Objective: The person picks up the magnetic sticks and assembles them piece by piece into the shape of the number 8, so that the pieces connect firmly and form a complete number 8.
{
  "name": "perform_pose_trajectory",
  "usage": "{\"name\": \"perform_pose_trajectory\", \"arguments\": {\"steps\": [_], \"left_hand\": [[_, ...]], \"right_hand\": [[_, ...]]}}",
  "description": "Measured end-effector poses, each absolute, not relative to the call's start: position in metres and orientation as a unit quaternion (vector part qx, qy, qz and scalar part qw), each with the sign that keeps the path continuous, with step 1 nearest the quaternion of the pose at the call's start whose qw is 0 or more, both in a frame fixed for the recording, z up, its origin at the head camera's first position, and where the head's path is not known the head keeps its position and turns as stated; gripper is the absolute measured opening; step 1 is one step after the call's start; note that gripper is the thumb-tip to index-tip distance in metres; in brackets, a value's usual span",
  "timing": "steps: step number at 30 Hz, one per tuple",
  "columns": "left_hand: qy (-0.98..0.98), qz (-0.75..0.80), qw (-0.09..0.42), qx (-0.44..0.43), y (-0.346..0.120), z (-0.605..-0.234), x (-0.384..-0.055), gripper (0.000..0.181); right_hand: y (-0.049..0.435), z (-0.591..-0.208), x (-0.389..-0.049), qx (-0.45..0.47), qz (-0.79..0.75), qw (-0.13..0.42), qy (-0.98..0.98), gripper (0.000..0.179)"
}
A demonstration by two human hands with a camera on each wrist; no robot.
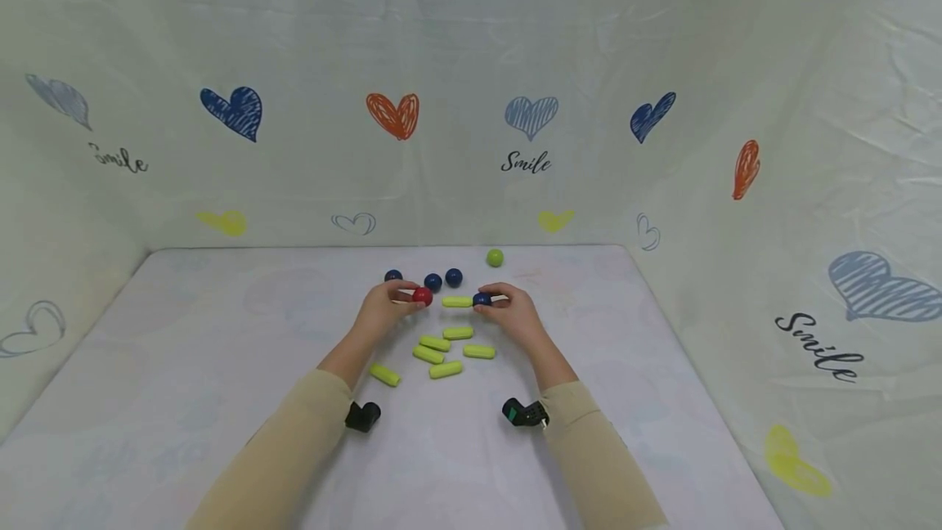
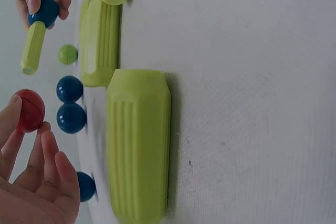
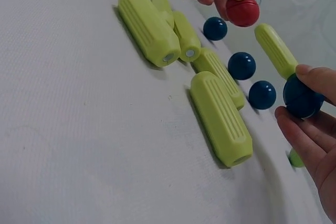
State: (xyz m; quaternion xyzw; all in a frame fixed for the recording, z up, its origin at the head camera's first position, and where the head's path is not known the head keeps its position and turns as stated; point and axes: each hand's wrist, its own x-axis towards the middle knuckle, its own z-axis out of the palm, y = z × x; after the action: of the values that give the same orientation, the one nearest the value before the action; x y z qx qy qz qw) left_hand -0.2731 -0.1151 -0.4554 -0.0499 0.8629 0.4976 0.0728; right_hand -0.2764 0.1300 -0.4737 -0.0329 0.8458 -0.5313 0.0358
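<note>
My left hand (image 1: 384, 307) pinches a red ball (image 1: 423, 295) between thumb and fingers. Facing it, my right hand (image 1: 515, 314) grips a dark blue ball (image 1: 482, 299). A yellow-green magnetic rod (image 1: 458, 302) sticks out from that blue ball towards the red one, with a gap between its free end and the red ball. In the left wrist view the rod (image 2: 33, 49) shows a small metal disc at its free end. The right wrist view has the red ball (image 3: 242, 11) held just beyond the rod's tip.
Several loose yellow-green rods (image 1: 445, 369) lie on the white table (image 1: 221, 350) nearer to me. Behind the hands are blue balls (image 1: 453, 277), one partly hidden by the left hand. A green ball (image 1: 495, 258) sits near the back edge, before a heart-printed curtain (image 1: 456, 39).
</note>
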Motion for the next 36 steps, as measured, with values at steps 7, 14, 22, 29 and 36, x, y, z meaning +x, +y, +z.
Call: {"name": "perform_pose_trajectory", "arguments": {"steps": [7, 14, 22, 29, 36], "left_hand": [[0.858, 0.509, 0.058, -0.037, -0.114, -0.453, -0.267, 0.043], [0.854, 0.517, 0.057, -0.030, -0.113, -0.451, -0.260, 0.040], [0.855, 0.514, 0.060, -0.029, -0.114, -0.451, -0.258, 0.042], [0.857, 0.510, 0.070, -0.030, -0.122, -0.454, -0.260, 0.043], [0.859, 0.504, 0.089, -0.034, -0.127, -0.458, -0.266, 0.047]], "right_hand": [[0.128, -0.474, -0.278, -0.028, -0.535, 0.032, 0.844, 0.037], [0.125, -0.473, -0.278, -0.042, -0.536, 0.030, 0.843, 0.036], [0.116, -0.470, -0.279, -0.040, -0.531, 0.034, 0.846, 0.036], [0.111, -0.468, -0.283, -0.052, -0.520, 0.042, 0.851, 0.036], [0.106, -0.468, -0.290, -0.062, -0.515, 0.059, 0.853, 0.037]]}}
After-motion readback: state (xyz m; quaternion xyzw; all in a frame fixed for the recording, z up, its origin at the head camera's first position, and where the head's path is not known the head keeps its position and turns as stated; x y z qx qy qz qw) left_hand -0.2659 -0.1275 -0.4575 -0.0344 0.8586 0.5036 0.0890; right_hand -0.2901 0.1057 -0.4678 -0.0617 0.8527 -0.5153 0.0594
